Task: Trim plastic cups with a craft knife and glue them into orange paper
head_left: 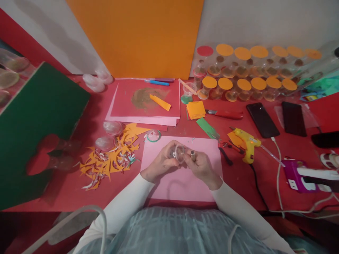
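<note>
My left hand (167, 157) is closed around a small clear plastic cup (180, 152), its round rim turned up. Against the cup's right side, my right hand (199, 163) has its fingers pressed together around a thin tool with a silvery round end (193, 154). The rest of that tool is hidden in the fingers, so its kind cannot be made out. Both hands are above a pink sheet (182, 188). Just beyond the left hand lies a clear plastic piece with a green rim (153, 135).
Orange paper scraps (111, 158) and clear plastic cups (105, 143) lie left. A yellow glue gun (247, 143), pliers-like red tool (230, 145), red-handled knife (229, 114) and phone (262, 120) are right. Hourglass-like pieces with orange discs (243, 84) stand behind. A green board (31, 130) leans left.
</note>
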